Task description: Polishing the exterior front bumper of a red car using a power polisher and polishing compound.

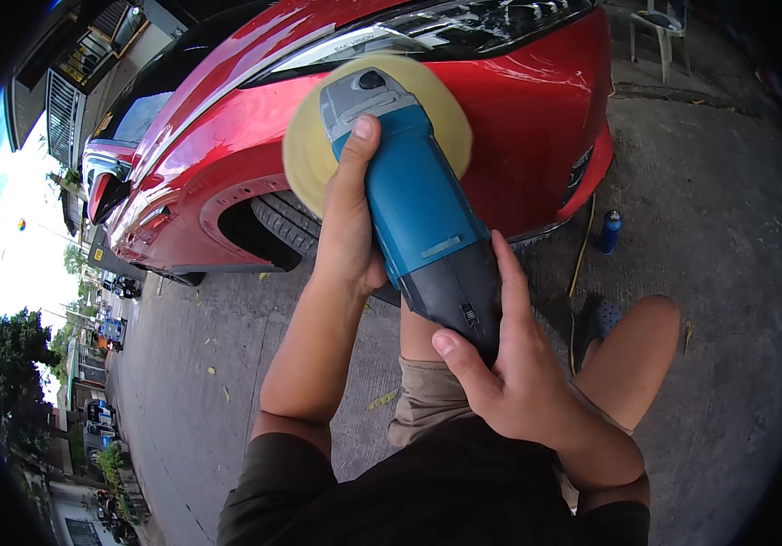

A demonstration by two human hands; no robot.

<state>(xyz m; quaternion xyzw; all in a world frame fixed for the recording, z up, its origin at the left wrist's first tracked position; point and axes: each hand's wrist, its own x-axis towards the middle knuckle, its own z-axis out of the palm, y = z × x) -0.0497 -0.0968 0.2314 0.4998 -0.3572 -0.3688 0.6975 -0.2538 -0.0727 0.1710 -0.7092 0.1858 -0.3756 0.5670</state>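
A blue and black power polisher (418, 191) with a grey metal head lies between my two hands. Its round yellowish pad (442, 102) covers part of the red car's front bumper (527, 123), just below the headlight (472, 31); the machine's body hides the contact between them. My left hand (353, 205) grips the side of the blue housing near the head, thumb up on the metal. My right hand (513, 355) holds the black rear end, its thumb on one side and its fingers on the other.
A blue spray can (611, 232) stands on the concrete ground at the right, beside a yellow cord (582, 252). The front tyre (285, 222) shows in the wheel arch left of the pad. A plastic chair (660, 31) stands at the top right.
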